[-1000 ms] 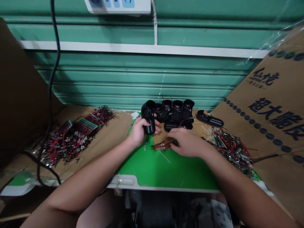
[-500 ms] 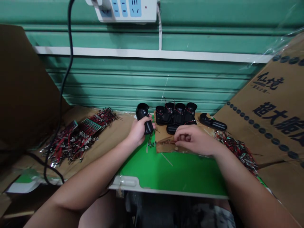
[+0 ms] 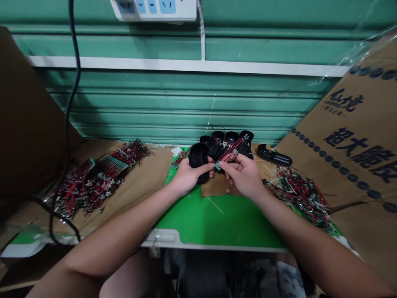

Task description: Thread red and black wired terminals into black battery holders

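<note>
My left hand (image 3: pixel 187 177) is closed around a black plastic housing (image 3: pixel 198 155), its hollow rounded end facing up. Close beside it, my right hand (image 3: pixel 246 176) pinches a small green circuit board (image 3: pixel 217 166) between thumb and fingers. Red wires (image 3: pixel 230 151) run up from the board past the right fingers. The fingertips of both hands nearly meet at the board, so whether the left thumb also touches it is hard to tell. Behind the hands, several black housings (image 3: pixel 232 137) stand in a row, partly hidden.
Another black housing (image 3: pixel 274 156) lies to the right, above a heap of wired boards (image 3: pixel 305 196). More wired boards (image 3: pixel 93 186) are piled on cardboard at the left. A cardboard sheet (image 3: pixel 214 189) covers part of the green table (image 3: pixel 226 225). A black cable (image 3: pixel 68 107) hangs at the left.
My right hand has risen from the cardboard and now holds a wired circuit board. The left hand has moved right with the housing, whose hollow now shows. The view has shifted slightly.
</note>
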A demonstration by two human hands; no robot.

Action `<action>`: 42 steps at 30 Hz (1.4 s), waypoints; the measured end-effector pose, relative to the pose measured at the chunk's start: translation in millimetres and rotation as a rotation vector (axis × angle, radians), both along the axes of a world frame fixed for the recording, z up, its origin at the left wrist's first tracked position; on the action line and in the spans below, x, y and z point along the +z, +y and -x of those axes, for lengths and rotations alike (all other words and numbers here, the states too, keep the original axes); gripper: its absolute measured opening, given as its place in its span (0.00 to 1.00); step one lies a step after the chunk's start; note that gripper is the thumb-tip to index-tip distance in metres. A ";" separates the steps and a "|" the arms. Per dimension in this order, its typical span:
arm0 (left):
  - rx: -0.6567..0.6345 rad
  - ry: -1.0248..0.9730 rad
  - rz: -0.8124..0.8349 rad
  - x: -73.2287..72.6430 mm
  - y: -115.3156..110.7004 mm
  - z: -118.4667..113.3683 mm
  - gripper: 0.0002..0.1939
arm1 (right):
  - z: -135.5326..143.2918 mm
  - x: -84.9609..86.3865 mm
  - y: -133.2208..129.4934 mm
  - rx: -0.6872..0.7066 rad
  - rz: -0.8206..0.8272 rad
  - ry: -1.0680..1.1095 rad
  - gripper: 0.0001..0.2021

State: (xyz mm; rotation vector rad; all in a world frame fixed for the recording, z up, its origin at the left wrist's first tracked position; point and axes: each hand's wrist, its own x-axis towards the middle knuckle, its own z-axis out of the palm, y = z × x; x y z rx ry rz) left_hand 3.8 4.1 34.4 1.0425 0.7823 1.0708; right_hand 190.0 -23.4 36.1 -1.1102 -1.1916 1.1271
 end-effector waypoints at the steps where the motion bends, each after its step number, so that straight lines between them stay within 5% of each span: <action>1: 0.008 -0.003 -0.012 0.1 0.5 0.3 0.25 | 1.0 -0.3 -0.3 -0.003 -0.005 0.004 0.26; 35: 0.075 0.085 -0.088 -2.4 2.5 0.7 0.21 | -6.2 -12.6 -0.5 0.115 -0.088 -0.338 0.13; 42: 0.103 0.171 -0.181 -3.4 0.8 1.2 0.17 | 0.5 -21.2 -3.5 0.143 -0.051 -0.263 0.11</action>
